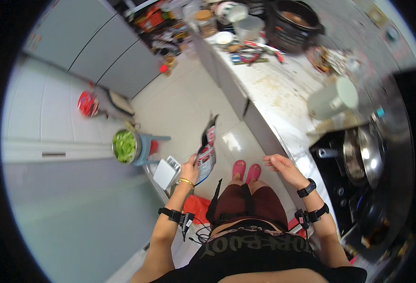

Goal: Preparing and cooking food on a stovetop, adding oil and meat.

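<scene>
In my left hand [189,171] is a flat, floppy printed packet [206,159], dark along one side with red and white print; it may be a plastic bag. It hangs over the tiled floor. Near the counter's front edge, my right hand [282,168] is held in the air with its fingers extended and nothing in it. Close to my left hand stands a white plastic bin or box [164,174]. Below that hand lies a red plastic bag [196,208].
Leafy greens [124,145] fill a metal pot on a blue stool [145,148]. On the counter [275,95] are a pale green pitcher [331,99], a black cooker [292,26] and scissors. A lidded pan [361,155] sits on the black stove. Jars and bottles crowd the far end.
</scene>
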A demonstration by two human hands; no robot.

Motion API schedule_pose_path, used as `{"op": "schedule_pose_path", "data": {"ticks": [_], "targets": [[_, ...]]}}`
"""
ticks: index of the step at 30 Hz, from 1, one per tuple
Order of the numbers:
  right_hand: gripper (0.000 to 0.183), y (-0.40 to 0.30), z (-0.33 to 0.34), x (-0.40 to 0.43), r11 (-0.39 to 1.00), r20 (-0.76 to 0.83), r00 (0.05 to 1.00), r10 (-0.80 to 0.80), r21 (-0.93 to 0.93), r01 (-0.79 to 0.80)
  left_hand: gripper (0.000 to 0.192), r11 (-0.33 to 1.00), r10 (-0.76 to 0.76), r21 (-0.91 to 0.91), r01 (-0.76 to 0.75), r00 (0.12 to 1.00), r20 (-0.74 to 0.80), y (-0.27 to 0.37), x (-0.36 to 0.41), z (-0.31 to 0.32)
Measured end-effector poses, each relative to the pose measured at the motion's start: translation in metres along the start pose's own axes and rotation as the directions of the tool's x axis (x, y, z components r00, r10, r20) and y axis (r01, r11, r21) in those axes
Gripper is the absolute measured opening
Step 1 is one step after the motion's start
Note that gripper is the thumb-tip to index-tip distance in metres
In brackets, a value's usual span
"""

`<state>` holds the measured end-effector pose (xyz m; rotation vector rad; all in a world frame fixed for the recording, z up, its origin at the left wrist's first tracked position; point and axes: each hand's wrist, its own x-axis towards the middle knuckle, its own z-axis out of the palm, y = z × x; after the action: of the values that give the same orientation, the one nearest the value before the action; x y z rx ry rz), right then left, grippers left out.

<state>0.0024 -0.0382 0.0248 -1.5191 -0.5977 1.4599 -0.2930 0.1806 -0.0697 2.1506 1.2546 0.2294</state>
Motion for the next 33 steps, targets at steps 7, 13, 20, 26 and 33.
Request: {"op": "schedule_pose_path", "data": {"ticks": [7, 13, 20, 26, 33], "targets": [[0.03, -0.002, 0.028, 0.147, 0.994, -0.01, 0.996, 0.092, -0.053, -0.092, 0.038, 0.867, -0.46, 0.048, 0.497, 0.833, -0.308, -0.093, -0.077, -0.058], [0.025, -0.033, 0.084, 0.272, 0.953, 0.137, 0.985, 0.107, -0.295, -0.062, 0.042, 0.748, -0.625, -0.15, 0.647, 0.609, -0.488, -0.159, -0.102, -0.082], [0.024, -0.105, 0.227, 0.443, 0.883, 0.271, 0.949, 0.163, -0.47, -0.017, 0.041, 0.622, -0.73, -0.318, 0.715, 0.384, -0.565, -0.255, -0.075, -0.122], [0.024, -0.138, 0.346, 0.599, 0.813, 0.333, 0.892, 0.306, -0.579, -0.062, 0.046, 0.504, -0.84, -0.579, 0.641, 0.209, -0.501, -0.29, -0.052, -0.188], [0.029, -0.199, 0.517, 0.753, 0.848, 0.347, 0.876, 0.335, -0.516, -0.12, 0.061, 0.491, -0.788, -0.729, 0.478, -0.114, -0.605, -0.301, -0.016, -0.237]]}}
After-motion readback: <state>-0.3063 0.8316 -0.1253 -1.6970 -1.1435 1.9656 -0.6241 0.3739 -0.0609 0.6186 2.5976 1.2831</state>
